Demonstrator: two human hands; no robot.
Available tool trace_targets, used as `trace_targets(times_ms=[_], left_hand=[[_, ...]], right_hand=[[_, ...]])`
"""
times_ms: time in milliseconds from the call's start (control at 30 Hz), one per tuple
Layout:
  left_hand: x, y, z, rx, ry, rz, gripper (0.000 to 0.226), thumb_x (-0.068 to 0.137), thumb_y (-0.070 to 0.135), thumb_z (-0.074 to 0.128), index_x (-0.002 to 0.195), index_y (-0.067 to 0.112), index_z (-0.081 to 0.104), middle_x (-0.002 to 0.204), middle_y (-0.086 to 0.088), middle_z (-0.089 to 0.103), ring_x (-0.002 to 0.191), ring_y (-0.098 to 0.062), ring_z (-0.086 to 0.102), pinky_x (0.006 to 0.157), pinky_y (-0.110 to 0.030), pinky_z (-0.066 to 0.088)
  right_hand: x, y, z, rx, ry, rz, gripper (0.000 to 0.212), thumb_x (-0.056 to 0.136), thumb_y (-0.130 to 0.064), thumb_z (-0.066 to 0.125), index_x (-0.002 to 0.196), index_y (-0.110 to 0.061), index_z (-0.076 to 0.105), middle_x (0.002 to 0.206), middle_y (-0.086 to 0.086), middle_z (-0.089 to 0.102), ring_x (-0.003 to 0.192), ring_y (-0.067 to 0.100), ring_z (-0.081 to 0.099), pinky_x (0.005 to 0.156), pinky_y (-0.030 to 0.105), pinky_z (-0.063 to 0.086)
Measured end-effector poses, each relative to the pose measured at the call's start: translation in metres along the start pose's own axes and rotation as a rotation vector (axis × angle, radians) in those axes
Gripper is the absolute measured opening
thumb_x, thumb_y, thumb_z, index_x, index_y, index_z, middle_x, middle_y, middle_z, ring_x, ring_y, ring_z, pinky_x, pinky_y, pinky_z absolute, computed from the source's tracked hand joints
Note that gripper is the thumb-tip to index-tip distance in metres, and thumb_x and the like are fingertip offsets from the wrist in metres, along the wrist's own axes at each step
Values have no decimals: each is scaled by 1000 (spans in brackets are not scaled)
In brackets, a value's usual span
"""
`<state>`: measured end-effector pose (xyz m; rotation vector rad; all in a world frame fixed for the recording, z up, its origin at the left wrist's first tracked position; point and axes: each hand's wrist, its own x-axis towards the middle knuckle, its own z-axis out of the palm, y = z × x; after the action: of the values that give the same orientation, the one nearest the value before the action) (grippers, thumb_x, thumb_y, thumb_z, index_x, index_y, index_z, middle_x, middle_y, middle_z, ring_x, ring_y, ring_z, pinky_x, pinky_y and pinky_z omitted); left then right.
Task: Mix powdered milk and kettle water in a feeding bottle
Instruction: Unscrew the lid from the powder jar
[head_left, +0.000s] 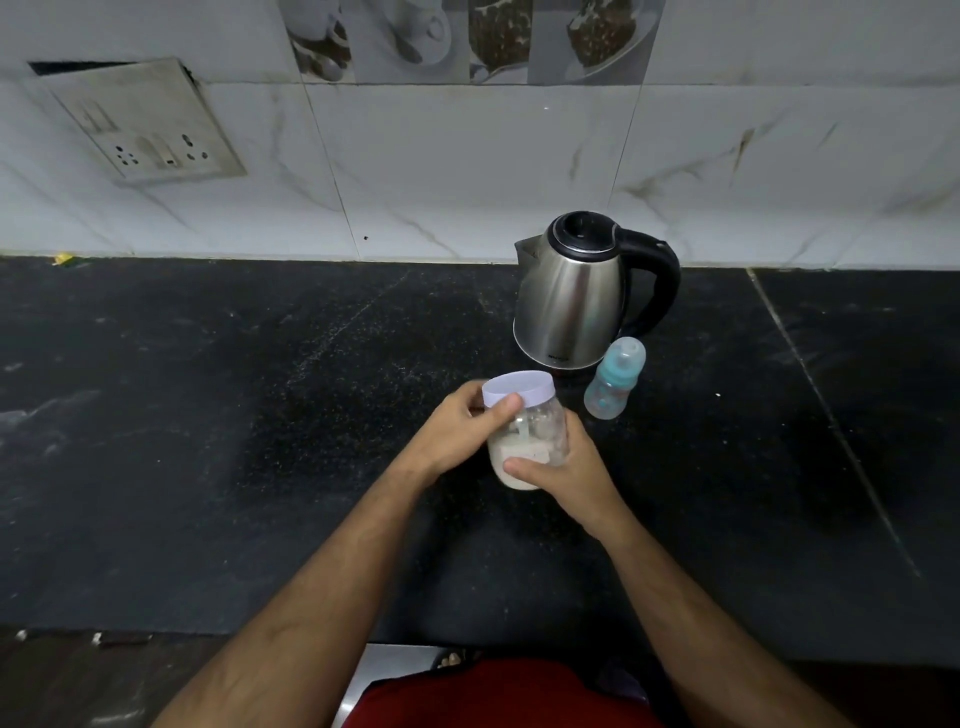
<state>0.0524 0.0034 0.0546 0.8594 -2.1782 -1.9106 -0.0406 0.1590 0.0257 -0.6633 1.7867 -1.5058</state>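
Note:
A clear jar (540, 431) with a white lid (519, 391) holds pale milk powder in its lower half, with a white scoop inside. My right hand (571, 475) wraps around the jar's body from the right. My left hand (462, 426) grips the lid's rim, thumb on its front edge. The lid sits on the jar. A feeding bottle (613, 379) with a blue collar and clear cap stands just right of the jar, capped. Behind it stands a steel kettle (576, 296) with a black handle (660, 280), lid shut.
The black stone counter (260, 441) stretches wide to the left and right of the jar. A tiled wall runs along the back, with a socket plate (150, 124) at the upper left. The counter's front edge lies close to my body.

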Motion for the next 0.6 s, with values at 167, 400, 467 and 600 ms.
trace_targets(times_ms=[167, 400, 467, 600], left_hand=[[5, 34, -13, -83, -154, 91, 72, 78, 45, 70, 142, 20, 48, 134, -4, 61, 121, -15, 61, 101, -31, 51], [1, 51, 1, -216, -134, 61, 51, 79, 15, 77, 127, 12, 62, 108, -8, 73, 95, -18, 71, 87, -32, 57], [1, 50, 4, -209, -115, 47, 47, 78, 16, 78, 123, 10, 65, 107, -8, 74, 94, -19, 71, 85, -32, 58], [-3, 52, 7, -152, -93, 38, 35, 82, 13, 77, 116, 13, 69, 107, -8, 75, 92, -17, 72, 84, -33, 58]], right_hand=[[-11, -19, 4, 156, -149, 34, 81, 62, -29, 82, 135, -12, 50, 123, 10, 68, 113, 22, 66, 88, 29, 54], [-21, -36, 6, 227, -131, 39, 72, 62, -29, 80, 128, -16, 56, 115, 4, 72, 108, 19, 68, 83, 27, 55], [-23, -34, 8, 211, -102, 32, 70, 60, -29, 82, 125, -17, 58, 113, 4, 73, 106, 19, 69, 83, 28, 55], [-25, -32, 13, 172, -25, 19, 77, 55, -34, 84, 125, -19, 56, 114, 4, 72, 105, 17, 70, 85, 30, 56]])
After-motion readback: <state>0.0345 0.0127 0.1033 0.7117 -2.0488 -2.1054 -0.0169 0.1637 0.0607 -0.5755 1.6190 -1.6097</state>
